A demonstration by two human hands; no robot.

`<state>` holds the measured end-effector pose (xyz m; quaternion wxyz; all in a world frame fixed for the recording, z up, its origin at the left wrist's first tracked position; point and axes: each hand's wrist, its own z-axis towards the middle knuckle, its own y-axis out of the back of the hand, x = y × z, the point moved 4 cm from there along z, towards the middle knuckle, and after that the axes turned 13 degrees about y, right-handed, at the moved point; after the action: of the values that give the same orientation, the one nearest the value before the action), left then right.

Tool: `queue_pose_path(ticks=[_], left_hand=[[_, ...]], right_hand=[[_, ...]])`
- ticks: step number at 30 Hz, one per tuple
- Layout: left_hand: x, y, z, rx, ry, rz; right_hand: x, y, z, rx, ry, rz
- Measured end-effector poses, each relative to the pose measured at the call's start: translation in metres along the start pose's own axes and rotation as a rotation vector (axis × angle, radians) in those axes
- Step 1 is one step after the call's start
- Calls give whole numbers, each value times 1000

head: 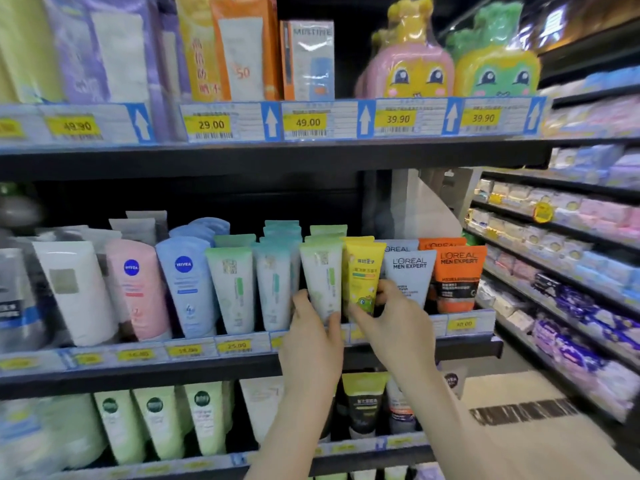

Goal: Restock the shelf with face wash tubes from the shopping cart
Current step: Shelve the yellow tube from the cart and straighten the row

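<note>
Both hands are at the middle shelf [138, 375], among a row of upright face wash tubes. My left hand [313, 344] grips the lower end of a white tube with a pale green top [322, 278]. Right beside it, my right hand [388, 320] holds the bottom of a yellow tube with a cartoon print [362, 275]. The two tubes stand side by side and touch. To the left stand more white-and-green tubes [232, 289]. The shopping cart is out of view.
Nivea tubes [187, 285] and a pink tube [136, 289] stand further left; grey and orange L'Oreal Men Expert tubes [457, 275] stand right of my hands. Boxed products fill the upper shelf, green tubes the lower one. A cardboard box [526, 410] sits low right, beside another aisle's shelves.
</note>
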<state>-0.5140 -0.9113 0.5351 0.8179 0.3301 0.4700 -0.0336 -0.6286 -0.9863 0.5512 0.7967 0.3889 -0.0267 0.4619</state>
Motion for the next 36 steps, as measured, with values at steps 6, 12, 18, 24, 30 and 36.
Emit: queue_pose_path(ticks=[6,12,18,24,30,36], left_hand=[[0,1,-1,-4,9,-16],[2,0,-1,-46,-10,-27],[2,0,-3,-57,2,-31],[3,-3,-2,-57,0,-29],[2,-4,-1,-50,3,-14],[4,-4,-1,-29,26,-6]], right_hand=[[2,5,-1,32,34,56],[17,79,33,-182,210,164],[5,63,124,373,299,225],[0,47,135,503,379,259],[-7,50,134,449,385,270],[8,69,131,332,409,306]])
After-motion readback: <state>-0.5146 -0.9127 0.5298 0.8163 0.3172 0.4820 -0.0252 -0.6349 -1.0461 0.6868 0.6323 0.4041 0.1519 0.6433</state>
